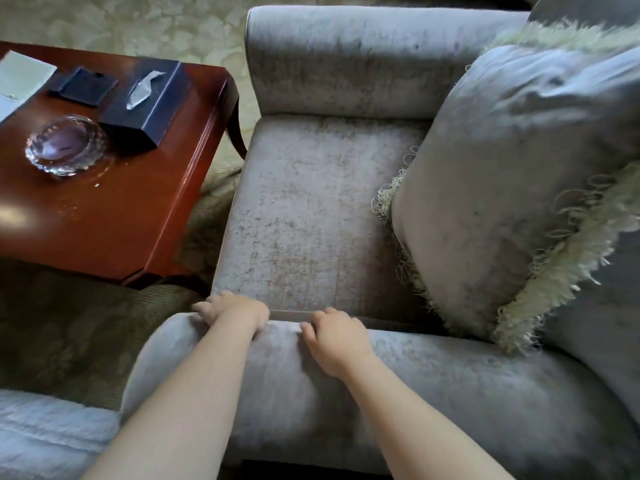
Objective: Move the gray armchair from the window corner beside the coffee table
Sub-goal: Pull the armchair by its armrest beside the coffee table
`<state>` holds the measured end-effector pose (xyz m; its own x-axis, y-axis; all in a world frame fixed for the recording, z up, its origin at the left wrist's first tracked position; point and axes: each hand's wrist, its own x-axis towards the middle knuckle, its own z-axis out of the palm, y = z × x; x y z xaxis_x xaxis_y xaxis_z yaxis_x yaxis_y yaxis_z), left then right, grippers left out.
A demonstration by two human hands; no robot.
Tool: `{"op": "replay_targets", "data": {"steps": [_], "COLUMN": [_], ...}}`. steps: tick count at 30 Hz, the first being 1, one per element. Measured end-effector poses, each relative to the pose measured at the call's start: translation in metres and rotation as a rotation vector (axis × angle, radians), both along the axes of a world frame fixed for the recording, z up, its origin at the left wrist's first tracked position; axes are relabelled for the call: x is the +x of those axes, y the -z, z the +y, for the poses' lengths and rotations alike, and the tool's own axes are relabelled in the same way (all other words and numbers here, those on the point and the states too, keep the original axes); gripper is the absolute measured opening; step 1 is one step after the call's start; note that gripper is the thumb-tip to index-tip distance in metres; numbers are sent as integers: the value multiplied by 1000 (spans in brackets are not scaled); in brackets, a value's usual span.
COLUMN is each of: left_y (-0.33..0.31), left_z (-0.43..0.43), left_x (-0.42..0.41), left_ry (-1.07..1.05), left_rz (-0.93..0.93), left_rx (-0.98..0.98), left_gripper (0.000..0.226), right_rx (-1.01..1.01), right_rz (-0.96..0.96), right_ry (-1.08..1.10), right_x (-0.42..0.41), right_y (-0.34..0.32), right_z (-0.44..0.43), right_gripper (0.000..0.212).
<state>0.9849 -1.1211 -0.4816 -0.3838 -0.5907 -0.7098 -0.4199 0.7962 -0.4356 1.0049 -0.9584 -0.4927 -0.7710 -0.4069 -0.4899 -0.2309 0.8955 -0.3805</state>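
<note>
The gray velvet armchair (311, 209) fills the middle and right of the view, seen from over its near armrest (433, 382). My left hand (235, 311) grips the front end of that armrest, fingers curled over its inner edge. My right hand (334, 336) grips the same armrest a little further back. A gray cushion with pale fringe (512, 174) leans against the chair's back at the right. The dark red wooden coffee table (114, 216) stands at the left, its corner close to the chair's front.
On the table sit a glass ashtray (67, 145), a dark tissue box (149, 102), a small dark holder (85, 85) and white paper (20, 77). Patterned green carpet (69, 327) lies between table and chair. Another pale upholstered piece (45, 434) shows at the bottom left.
</note>
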Motion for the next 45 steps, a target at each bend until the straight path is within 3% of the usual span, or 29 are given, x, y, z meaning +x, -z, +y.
{"op": "replay_targets", "data": {"steps": [6, 10, 14, 19, 27, 36, 45], "left_y": [0, -4, 7, 23, 18, 21, 26], "left_z": [238, 349, 356, 352, 351, 343, 344], "left_x": [-18, -4, -10, -23, -18, 0, -3], "left_ry": [252, 451, 397, 356, 408, 481, 499], "left_rz": [80, 208, 322, 294, 234, 209, 304], "left_rx": [497, 617, 650, 697, 700, 699, 667], "left_gripper": [54, 45, 43, 40, 41, 38, 40], "right_rx": [124, 129, 224, 253, 167, 173, 262], "right_rz": [92, 158, 56, -161, -56, -72, -94], "right_ry": [271, 421, 364, 217, 401, 502, 445], "right_x": [-7, 1, -15, -47, -34, -9, -20], "right_y": [-18, -21, -4, 11, 10, 6, 12], "right_z": [230, 291, 300, 294, 297, 289, 289], "right_gripper": [23, 13, 25, 34, 33, 33, 39]}}
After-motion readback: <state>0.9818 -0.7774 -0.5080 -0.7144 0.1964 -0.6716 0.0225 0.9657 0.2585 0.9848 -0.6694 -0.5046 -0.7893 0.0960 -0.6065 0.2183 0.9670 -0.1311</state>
